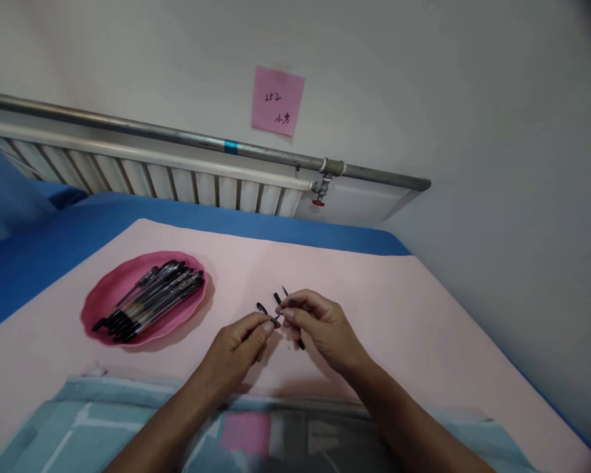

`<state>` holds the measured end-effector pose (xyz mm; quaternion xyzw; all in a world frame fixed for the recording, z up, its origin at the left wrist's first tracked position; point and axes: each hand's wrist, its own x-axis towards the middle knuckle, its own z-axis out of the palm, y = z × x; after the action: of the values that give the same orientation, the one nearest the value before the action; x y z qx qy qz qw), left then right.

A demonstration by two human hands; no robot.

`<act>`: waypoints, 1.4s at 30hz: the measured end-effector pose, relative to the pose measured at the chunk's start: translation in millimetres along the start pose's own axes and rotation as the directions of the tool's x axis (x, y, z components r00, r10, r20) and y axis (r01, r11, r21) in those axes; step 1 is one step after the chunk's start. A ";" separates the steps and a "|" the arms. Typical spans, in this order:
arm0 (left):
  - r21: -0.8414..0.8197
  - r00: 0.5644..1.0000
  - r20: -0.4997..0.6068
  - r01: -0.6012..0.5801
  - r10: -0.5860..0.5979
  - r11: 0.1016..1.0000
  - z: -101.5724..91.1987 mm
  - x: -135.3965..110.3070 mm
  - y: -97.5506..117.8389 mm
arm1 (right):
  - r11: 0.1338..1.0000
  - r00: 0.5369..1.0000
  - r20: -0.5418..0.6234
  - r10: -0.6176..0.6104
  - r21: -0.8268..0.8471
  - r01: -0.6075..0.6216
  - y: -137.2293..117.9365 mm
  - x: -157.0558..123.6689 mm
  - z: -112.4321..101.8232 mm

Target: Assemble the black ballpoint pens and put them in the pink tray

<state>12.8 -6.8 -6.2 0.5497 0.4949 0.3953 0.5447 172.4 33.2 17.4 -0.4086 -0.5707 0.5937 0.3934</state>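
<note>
My left hand point(246, 338) is closed, thumb against fingers, in a pinch on a small dark pen part point(276, 322). Touching that same spot is my right hand point(318, 322), its thumb and finger pinched on a thin pen piece whose exact kind is hidden by the fingertips. Just beyond the left fingertips shows a black pen cap point(261, 307). A short black piece point(277, 298) and a thin dark pointed piece point(284, 290) stick out behind the right fingers. Below the right hand, the black end of a pen part point(301, 343) shows; the hand covers the remainder.
At left, a pink oval tray point(91, 305) holds several black-capped clear pens point(152, 299). Pale pink sheeting point(398, 315) covers the blue surface point(315, 228). Behind stand a white radiator point(177, 182) and a metal pipe point(177, 136). Teal patterned cloth point(93, 420) lies along the near edge.
</note>
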 end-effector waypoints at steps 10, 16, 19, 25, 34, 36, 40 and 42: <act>0.034 0.999 0.017 -0.042 0.041 0.999 -0.2 -2.2 3.2 | 0.996 0.992 0.087 0.090 -0.032 -0.087 -2.4 0.2 -5.0; -0.006 0.996 0.086 0.007 -0.006 1.000 -0.9 -2.8 1.6 | 0.991 0.972 0.205 0.119 -0.091 -0.102 -8.6 1.1 -15.5; -0.120 0.982 0.170 0.108 -0.087 0.987 -0.4 -2.9 2.1 | 0.988 0.962 0.241 0.131 -0.111 -0.106 -10.9 1.4 -18.1; -0.102 0.980 0.188 0.080 -0.060 0.992 -0.8 -2.4 0.7 | 0.978 0.957 0.261 0.124 -0.196 -0.073 -8.1 0.6 -17.5; -0.048 0.988 0.152 0.038 -0.031 0.998 -1.5 -2.0 1.1 | 0.963 0.954 0.287 0.088 -0.269 -0.008 -6.3 1.3 -16.4; -0.033 0.986 0.167 0.027 -0.021 0.999 -1.9 -2.5 3.0 | 0.944 0.951 0.300 0.075 -0.328 0.029 -7.8 1.3 -16.7; 0.033 0.980 0.198 0.007 -0.014 0.999 -2.4 -3.3 7.0 | 0.882 0.936 0.352 0.004 -0.442 0.162 -12.7 0.6 -16.6; 0.042 0.979 0.203 -0.002 -0.006 0.999 -2.1 -3.5 8.3 | 0.875 0.930 0.367 -0.028 -0.441 0.200 -14.9 0.3 -17.1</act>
<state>10.9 -9.1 2.6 0.5981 0.4456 0.3261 0.5809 188.3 40.1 32.0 -0.3450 -0.7818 0.4753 0.2096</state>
